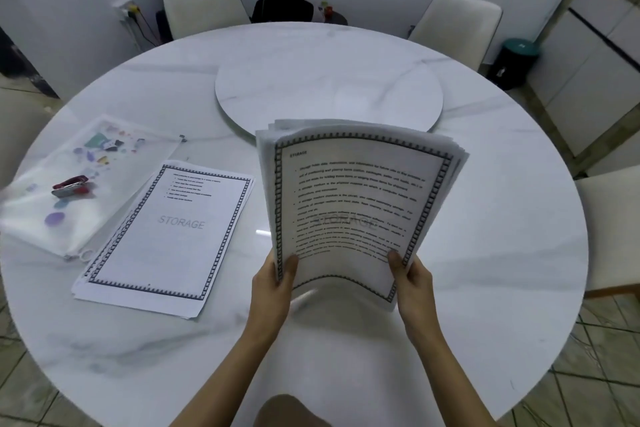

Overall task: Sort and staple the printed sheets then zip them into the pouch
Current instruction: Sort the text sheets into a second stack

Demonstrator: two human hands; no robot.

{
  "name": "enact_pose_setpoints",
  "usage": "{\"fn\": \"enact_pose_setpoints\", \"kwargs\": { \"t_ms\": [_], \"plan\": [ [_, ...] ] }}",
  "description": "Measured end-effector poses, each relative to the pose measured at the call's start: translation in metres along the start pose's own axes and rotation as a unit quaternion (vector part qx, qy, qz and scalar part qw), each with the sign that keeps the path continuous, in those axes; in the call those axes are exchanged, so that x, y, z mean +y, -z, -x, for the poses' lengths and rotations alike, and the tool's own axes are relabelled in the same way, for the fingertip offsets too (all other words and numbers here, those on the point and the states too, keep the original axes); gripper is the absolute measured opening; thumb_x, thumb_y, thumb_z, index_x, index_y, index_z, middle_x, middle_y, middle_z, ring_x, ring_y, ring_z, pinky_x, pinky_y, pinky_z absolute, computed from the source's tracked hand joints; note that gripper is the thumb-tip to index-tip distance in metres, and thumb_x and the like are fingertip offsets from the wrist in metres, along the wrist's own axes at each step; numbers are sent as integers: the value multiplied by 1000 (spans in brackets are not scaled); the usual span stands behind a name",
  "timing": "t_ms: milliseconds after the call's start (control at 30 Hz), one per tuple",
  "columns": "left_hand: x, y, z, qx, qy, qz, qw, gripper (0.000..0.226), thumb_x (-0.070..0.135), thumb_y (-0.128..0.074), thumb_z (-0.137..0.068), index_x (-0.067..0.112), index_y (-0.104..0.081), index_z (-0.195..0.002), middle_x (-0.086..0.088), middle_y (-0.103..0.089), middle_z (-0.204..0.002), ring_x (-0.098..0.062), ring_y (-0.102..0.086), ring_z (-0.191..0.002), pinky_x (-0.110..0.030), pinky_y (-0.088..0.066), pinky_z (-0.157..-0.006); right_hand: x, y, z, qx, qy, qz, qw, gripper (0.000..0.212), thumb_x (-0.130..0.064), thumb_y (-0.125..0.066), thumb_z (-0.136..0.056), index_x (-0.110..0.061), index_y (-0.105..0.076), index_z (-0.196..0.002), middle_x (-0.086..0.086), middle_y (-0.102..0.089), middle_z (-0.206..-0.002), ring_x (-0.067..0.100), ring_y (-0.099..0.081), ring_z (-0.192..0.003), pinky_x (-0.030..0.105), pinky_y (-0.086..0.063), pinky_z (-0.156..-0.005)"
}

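Both the left hand [273,282] and the right hand [414,279] pinch the upright sheaf of printed sheets [353,204] by its bottom corners, while the flat sorted stack [166,236] lies to the left, nearer the left hand.

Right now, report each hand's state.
Left hand: grips the lower left edge of the held stack of sheets.
Right hand: grips the stack's lower right edge.

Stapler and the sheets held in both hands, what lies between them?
In the head view, a flat stack of printed sheets lies between the stapler and the held sheets.
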State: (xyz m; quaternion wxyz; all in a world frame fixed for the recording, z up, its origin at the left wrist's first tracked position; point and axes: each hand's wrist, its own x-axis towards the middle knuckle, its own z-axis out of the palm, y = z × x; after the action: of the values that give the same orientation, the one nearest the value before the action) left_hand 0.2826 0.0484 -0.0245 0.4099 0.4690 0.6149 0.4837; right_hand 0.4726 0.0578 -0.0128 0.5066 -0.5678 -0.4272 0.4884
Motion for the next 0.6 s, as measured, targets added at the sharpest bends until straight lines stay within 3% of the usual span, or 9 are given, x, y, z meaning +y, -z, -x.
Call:
{"fn": "enact_pose_setpoints", "kwargs": {
  "t_ms": [100,200,300,433,500,600],
  "plan": [
    [4,4,0,-6,-3,-17,1000,19,20,-46,-95,24,-53,-113,23,-59,-100,22,-55,-88,0,-44,-72,0,5,-1,12,-5,15,1000,25,-28,-49,-93,-23,-59,-114,-8,-66,-114,10,-61,-107,31,-49,-94],
    [1,9,4,-22,-5,-62,998,19,21,-48,-94,24,-53,-113,25,-57,-96,24,-54,-84,1,-44,-70,3,12,-1,-11,-26,47,998,31,-34,-50,-91,-21,-60,-117,-6,-67,-112,11,-64,-104,32,-52,-91],
    [-9,17,12,-13,7,-103,995,15,19,-49,-94,21,-55,-107,23,-58,-92,21,-56,-79,2,-43,-67,11,13,2,-52,-56,94,993,18,-33,-51,-92,-30,-60,-107,-10,-68,-105,4,-65,-95,18,-54,-78],
    [-33,29,26,7,61,-156,986,8,19,-53,-93,15,-58,-97,14,-61,-88,5,-56,-76,-8,-46,-63,27,6,9,-91,-96,158,979,20,-24,-52,-94,-20,-61,-111,-10,-66,-98,-9,-62,-78,5,-46,-62],
    [-44,32,31,12,85,-173,981,8,19,-54,-92,12,-59,-91,17,-59,-82,0,-57,-77,-17,-49,-68,37,1,13,-98,-109,195,970,23,-22,-52,-94,-17,-61,-115,-8,-64,-98,-2,-61,-83,5,-44,-63],
    [-45,32,37,16,97,-189,977,2,15,-53,-92,13,-53,-91,19,-55,-82,3,-54,-75,-26,-51,-76,51,-3,18,-66,-114,252,959,28,-19,-54,-93,-12,-59,-119,6,-58,-110,16,-56,-96,19,-40,-78]
  ]
}}
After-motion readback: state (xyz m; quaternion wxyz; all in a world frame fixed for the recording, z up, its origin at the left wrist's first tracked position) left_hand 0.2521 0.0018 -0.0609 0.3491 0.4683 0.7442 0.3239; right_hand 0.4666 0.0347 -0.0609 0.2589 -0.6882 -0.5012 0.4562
